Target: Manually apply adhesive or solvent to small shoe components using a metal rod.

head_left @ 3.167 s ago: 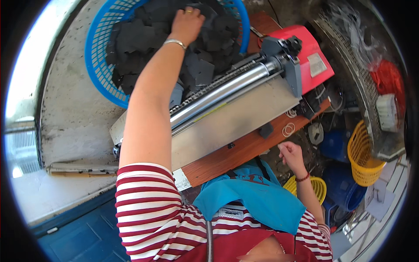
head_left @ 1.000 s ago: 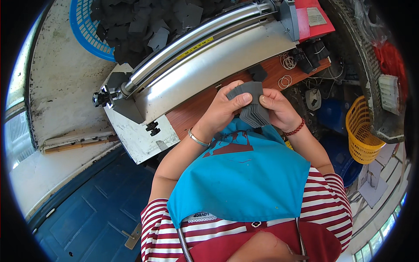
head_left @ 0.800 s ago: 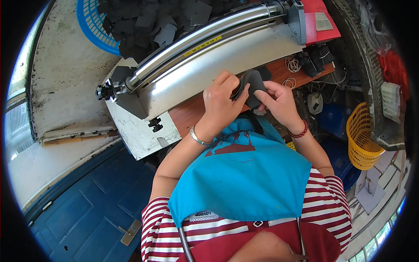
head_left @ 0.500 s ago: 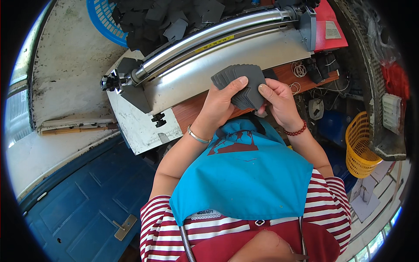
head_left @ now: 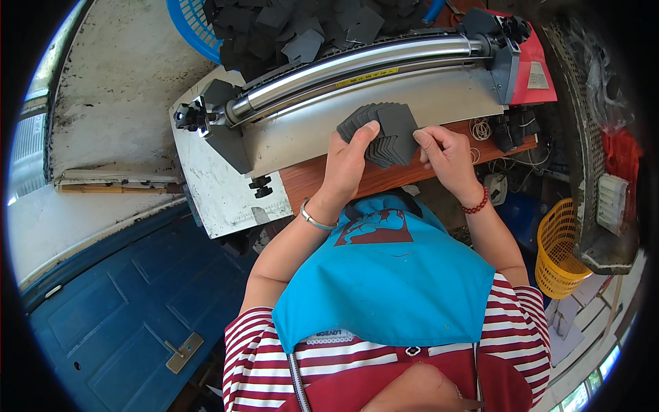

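Observation:
A fanned stack of dark grey flat pieces (head_left: 391, 132), thin and angular in outline, is held in front of the metal roller machine (head_left: 357, 69). My left hand (head_left: 350, 154) grips the stack from its left side, the thumb lying on top and the other fingers mostly hidden underneath. At the right corner of the stack, my right hand (head_left: 445, 152) has its thumb and curled fingers pinched together on the edge. Whether it pinches one piece or several cannot be made out.
Behind the roller, many more dark pieces (head_left: 302, 44) are heaped by a blue basket (head_left: 195, 31). A brown wooden board (head_left: 312, 175) lies in front of the machine. Coiled cable (head_left: 480, 128) and a yellow basket (head_left: 559, 254) are at right; a blue door (head_left: 130, 302) is at lower left.
My right hand has drawn slightly right, to the stack's outer corner, its fingers more curled. The stack is still fanned in my left hand. The whole view has shifted a little.

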Demonstrator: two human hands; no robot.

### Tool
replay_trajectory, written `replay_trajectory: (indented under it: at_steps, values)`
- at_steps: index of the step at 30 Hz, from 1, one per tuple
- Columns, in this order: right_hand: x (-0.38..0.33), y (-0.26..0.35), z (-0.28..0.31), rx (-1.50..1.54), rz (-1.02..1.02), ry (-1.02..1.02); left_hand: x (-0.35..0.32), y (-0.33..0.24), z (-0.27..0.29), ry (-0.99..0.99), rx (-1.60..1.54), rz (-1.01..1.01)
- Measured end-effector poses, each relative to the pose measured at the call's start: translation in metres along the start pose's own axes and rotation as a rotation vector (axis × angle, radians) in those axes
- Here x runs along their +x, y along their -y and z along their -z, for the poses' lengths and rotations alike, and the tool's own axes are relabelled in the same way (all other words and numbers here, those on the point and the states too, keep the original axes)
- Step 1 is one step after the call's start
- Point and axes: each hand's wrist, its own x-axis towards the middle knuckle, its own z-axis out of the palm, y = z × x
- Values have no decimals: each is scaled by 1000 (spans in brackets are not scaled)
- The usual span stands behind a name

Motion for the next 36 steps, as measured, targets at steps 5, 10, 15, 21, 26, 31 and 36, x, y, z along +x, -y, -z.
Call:
replay_trajectory:
  at_steps: [5, 10, 15, 21, 26, 31, 36]
  values:
    - [33, 2, 8, -243, -8, 90, -1, -7, 26, -91, 175, -34]
    - [81, 11, -14, -505, 30, 83, 3, -11, 37, -182, 157, -3]
    - [89, 18, -31, -395, 142, 56, 7, -12, 42, -164, 56, 51]
    - [63, 33, -31, -94, -25, 338, 9, -13, 49, -153, 72, 12]
    - [75, 29, -15, -142, -167, 406, 2, -17, 52, -203, 124, -35]
    - [98, 31, -19, -326, -230, 392, 3, -19, 55, -243, 209, -9]
    - [89, 34, -36, -82, -124, 369, 10, -22, 47, -252, 98, 5]
